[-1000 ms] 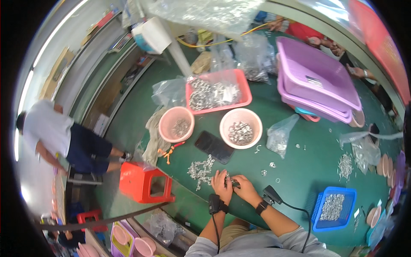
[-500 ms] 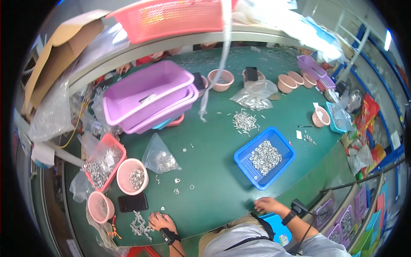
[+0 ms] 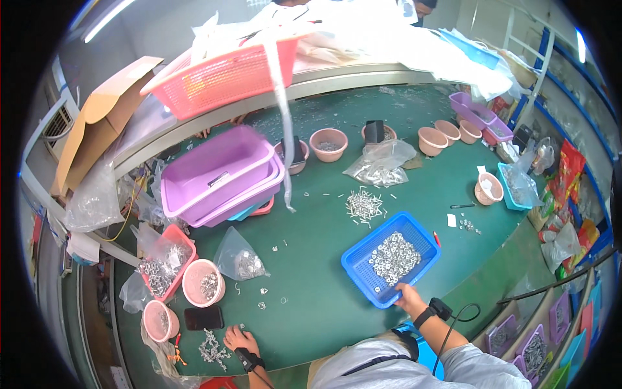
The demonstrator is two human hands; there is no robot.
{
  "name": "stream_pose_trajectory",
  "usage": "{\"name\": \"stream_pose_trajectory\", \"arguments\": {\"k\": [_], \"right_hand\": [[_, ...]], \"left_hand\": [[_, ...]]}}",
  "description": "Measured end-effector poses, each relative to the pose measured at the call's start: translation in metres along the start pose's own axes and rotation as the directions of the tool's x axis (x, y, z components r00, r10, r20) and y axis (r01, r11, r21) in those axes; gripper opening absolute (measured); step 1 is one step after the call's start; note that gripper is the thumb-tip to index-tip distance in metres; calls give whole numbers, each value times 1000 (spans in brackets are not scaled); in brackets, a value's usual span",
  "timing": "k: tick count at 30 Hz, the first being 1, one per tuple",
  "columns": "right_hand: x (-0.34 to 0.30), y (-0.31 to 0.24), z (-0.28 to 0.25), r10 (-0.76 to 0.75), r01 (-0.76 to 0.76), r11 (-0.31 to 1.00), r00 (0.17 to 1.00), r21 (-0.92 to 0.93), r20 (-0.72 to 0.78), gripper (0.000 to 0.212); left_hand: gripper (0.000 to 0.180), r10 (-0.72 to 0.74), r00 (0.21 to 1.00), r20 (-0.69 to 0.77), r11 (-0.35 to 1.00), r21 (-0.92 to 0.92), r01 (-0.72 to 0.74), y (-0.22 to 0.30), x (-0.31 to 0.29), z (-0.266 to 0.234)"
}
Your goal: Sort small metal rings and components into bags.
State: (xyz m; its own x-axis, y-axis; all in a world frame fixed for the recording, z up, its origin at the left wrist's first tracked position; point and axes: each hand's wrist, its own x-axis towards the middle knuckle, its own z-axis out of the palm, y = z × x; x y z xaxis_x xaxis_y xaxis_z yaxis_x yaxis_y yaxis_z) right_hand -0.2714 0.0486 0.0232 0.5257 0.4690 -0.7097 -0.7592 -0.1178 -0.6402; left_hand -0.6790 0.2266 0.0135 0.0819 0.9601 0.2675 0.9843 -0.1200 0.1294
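My green bench bears a blue basket; a black phone; loose silvery pins; a tangled silvery heap

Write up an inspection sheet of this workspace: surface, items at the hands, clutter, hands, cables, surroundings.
Surface: green tabletop, small loose metal parts scattered on it.
Items at the hands: blue basket containing metal pieces; metal pile beside the left hand.
Clutter: dark phone, pink bowls, stacked purple tubs.
Hands: right hand holds the basket's near rim; left hand rests on the tabletop, anything under it hidden.
Cables: black cable loops from the right-wrist device.
Surroundings: pink basket overhead, cardboard box at upper left.
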Motion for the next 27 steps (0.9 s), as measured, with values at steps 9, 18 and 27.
{"name": "stream_pose_trajectory", "arguments": {"k": [9, 18, 27], "right_hand": [[-22, -22, -11, 203, -103, 954, 914, -283, 351, 40], [-132, -192, 116, 321, 902, 151, 343, -405, 883, 37], [-169, -372, 439, -465, 749, -662, -404, -7, 787, 18]], "left_hand": [[40, -210, 961, 179, 972, 143, 186, 12, -4, -10], [32, -23, 998, -58, 960, -279, 6, 86, 31, -83], [25, 50, 998, -48, 631, -773, -69, 149, -18, -114]]}}
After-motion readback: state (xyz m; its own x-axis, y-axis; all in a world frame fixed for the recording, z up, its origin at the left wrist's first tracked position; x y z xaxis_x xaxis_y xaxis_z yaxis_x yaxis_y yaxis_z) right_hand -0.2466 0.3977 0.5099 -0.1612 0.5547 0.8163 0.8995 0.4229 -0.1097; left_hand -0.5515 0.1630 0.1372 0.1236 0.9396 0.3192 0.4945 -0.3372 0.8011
